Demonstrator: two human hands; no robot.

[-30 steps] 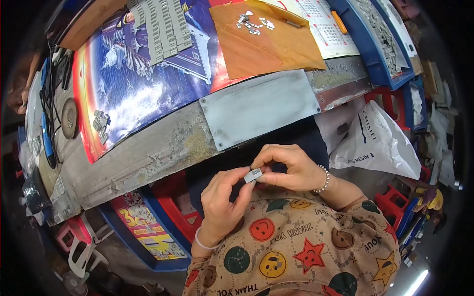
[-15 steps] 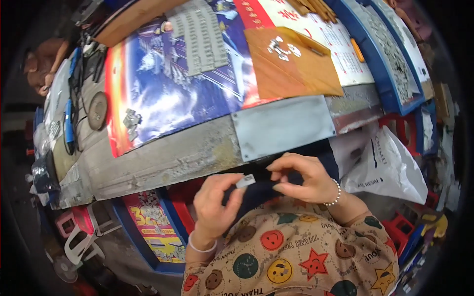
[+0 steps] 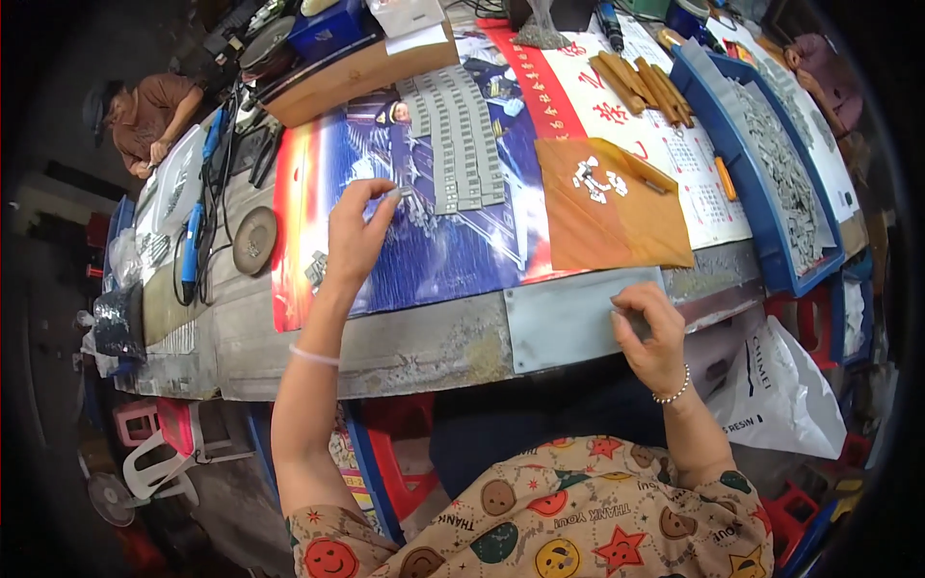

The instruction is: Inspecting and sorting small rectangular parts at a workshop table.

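The left hand is raised over the workbench with the arm stretched forward, thumb and forefinger pinched on a small grey part held at the fingertips; the other fingers curl loosely. Just at 1 o'clock from that pinch, rows of the same kind of grey pieces lie packed side by side on a blue poster that covers the bench top. At 8 o'clock of the hand a little heap of grey parts sits on the poster's red edge, and further out at 9 o'clock a round brown dish rests on the bare wood, with a blue-handled tool beyond it.

The right hand is low at the near edge of the bench, fingers bent and closed together against the right end of a grey metal plate fixed to the bench front; whether anything is pinched inside the fingers cannot be told. A bead bracelet circles its wrist. At 12 o'clock of this hand an orange sheet lies on the bench with a scatter of white bits on it. At 2 o'clock a blue tray holds a mass of grey pieces. At 4 o'clock a white plastic bag hangs below the bench.

At the far left, around 10 o'clock, another person sits beside the bench.
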